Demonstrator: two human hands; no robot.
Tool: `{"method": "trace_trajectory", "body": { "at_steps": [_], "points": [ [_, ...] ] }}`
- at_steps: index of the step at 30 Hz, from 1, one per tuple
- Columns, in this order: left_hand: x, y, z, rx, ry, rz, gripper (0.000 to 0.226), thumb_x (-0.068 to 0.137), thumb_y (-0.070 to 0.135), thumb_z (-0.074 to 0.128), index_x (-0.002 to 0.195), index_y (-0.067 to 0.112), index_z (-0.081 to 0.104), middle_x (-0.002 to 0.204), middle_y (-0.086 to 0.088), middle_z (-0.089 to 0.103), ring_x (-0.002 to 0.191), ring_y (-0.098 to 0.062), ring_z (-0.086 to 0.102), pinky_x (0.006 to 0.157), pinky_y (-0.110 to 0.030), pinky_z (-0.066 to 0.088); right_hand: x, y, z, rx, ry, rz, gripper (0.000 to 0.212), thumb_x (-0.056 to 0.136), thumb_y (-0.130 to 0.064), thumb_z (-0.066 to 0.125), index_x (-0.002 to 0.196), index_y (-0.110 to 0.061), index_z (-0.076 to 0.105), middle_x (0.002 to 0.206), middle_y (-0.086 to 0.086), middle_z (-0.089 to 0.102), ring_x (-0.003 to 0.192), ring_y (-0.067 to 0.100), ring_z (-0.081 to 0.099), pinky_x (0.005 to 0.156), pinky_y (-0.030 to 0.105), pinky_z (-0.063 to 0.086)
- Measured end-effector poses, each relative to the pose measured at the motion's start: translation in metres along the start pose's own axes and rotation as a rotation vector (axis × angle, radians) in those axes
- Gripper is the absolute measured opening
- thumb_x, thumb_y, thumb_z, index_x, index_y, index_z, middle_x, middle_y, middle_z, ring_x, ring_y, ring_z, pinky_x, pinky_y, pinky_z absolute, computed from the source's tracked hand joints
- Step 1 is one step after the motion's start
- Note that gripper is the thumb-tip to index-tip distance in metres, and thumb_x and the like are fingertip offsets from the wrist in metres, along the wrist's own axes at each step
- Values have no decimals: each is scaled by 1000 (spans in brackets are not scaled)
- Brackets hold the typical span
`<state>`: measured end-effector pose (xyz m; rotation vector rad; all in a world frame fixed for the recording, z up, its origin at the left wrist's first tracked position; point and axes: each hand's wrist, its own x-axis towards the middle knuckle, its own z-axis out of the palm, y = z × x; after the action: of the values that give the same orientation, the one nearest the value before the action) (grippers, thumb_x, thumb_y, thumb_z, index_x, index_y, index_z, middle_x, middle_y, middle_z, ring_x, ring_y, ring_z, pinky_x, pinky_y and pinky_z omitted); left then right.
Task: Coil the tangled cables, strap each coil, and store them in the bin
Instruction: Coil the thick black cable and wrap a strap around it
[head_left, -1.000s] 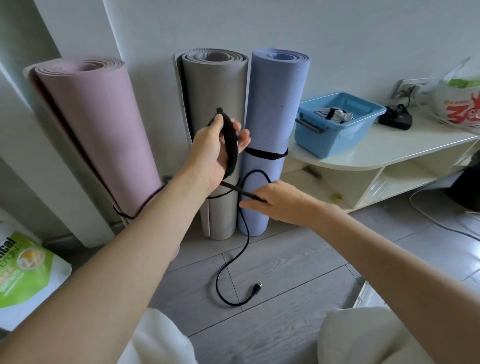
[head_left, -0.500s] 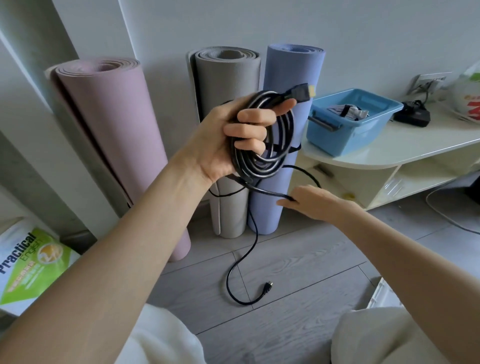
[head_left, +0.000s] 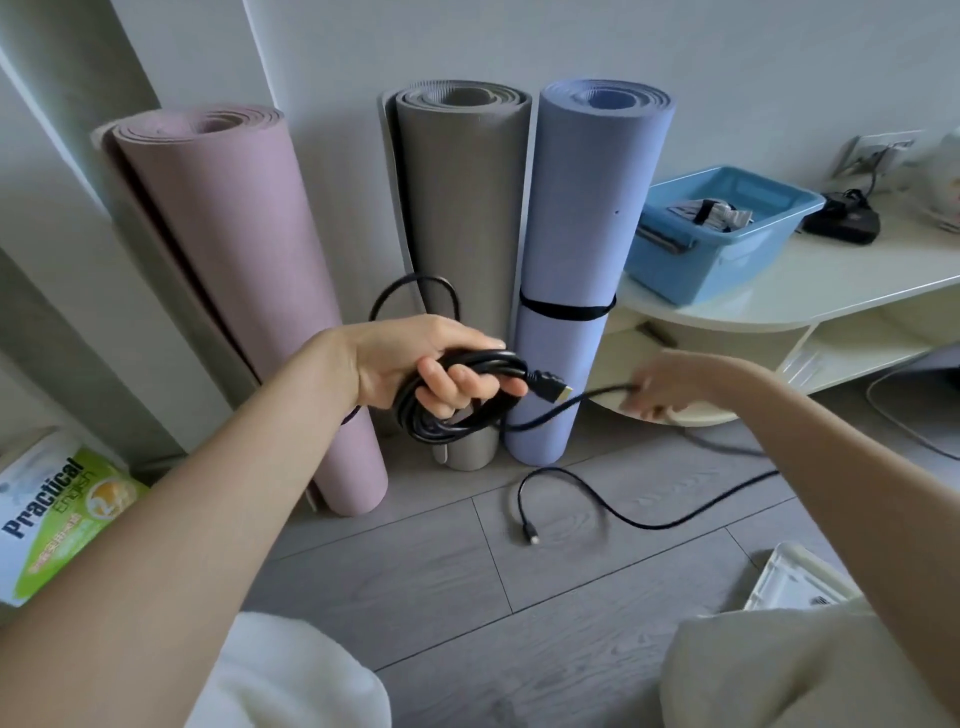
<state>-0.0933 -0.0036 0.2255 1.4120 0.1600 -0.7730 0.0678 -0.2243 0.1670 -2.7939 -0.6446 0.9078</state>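
Observation:
My left hand (head_left: 421, 366) grips a coil of black cable (head_left: 457, 410), with one gold-tipped plug (head_left: 550, 391) sticking out to the right of my fingers. From the coil a loose strand runs right to my right hand (head_left: 670, 382), which is blurred and pinches the strand in front of the shelf. The rest of the cable (head_left: 613, 506) trails over the floor and ends in a small plug (head_left: 531, 535). The blue bin (head_left: 722, 228) stands on the white shelf at the right, with a strapped grey cable bundle (head_left: 709, 213) inside it.
Three rolled mats lean on the wall: pink (head_left: 234, 291), grey (head_left: 462, 208) and blue-violet (head_left: 587, 249). A white corner shelf (head_left: 810, 291) carries a black adapter (head_left: 844, 223). A book (head_left: 57, 514) lies at the left and a white tray (head_left: 789, 582) at the lower right. My knees fill the bottom.
My left hand has lowered the coil from chest height and turned it flatter. My right hand has pulled the loose strand out to the right, dragging the floor end rightward.

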Motion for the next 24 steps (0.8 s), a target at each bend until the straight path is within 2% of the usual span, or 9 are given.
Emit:
{"method": "trace_trajectory", "body": {
  "at_steps": [3,5,8,12,14,16,20,22,24],
  "points": [
    [8,5,7,29,-15,11,37,97,26,29,91,2,56,49,9,33,27,3,25,34,-11,17,-9,-27,7,-9,-146,-210,59,76,-41,72,127,-31,44,120,-14,47,119,12,45,101,29,36],
    [14,6,10,35,7,-2,39,100,27,25,93,2,55,49,9,34,27,3,25,34,-11,18,-13,-42,6,95,57,-388,74,78,-30,73,139,-32,32,128,-11,39,121,11,40,100,27,35],
    [20,6,10,-39,118,29,39,100,27,27,91,3,56,48,9,35,27,1,25,33,-12,17,-15,-52,0,151,364,-504,64,85,-12,64,140,-24,34,139,5,37,119,27,48,96,35,43],
    [16,9,8,-144,125,210,37,98,23,26,87,4,56,46,10,31,26,1,24,32,-12,16,-27,-54,-3,919,-39,-533,25,96,-5,38,108,-15,58,104,5,66,92,21,65,90,32,47],
    [12,13,6,-228,106,329,35,97,22,26,85,4,54,44,11,31,25,1,24,34,-13,13,-29,-57,1,1148,-152,-604,29,98,-16,33,101,-17,62,96,3,71,92,16,67,95,30,45],
    [8,19,5,-318,87,451,33,96,21,26,85,4,53,43,12,30,24,1,26,34,-13,12,-24,-66,7,1223,-287,-611,33,99,-22,28,111,-15,59,108,5,68,100,16,64,98,29,43],
    [12,30,12,-400,100,592,33,96,20,23,83,7,51,41,12,30,24,-1,26,33,-13,15,-31,-94,32,967,-467,-504,41,98,-6,24,135,-10,42,141,13,45,130,21,42,105,17,32],
    [15,34,16,-425,88,614,33,97,20,23,84,7,50,42,12,31,25,-2,27,33,-13,16,-29,-98,41,654,-297,-549,35,99,-9,38,130,-8,52,133,5,54,123,9,47,101,9,30],
    [16,35,18,-414,39,571,32,98,22,25,86,7,51,44,12,32,26,-1,28,34,-12,17,-28,-97,48,430,-235,-552,24,95,-18,50,111,-12,66,105,-11,65,95,-6,56,85,3,38]
  ]
}}
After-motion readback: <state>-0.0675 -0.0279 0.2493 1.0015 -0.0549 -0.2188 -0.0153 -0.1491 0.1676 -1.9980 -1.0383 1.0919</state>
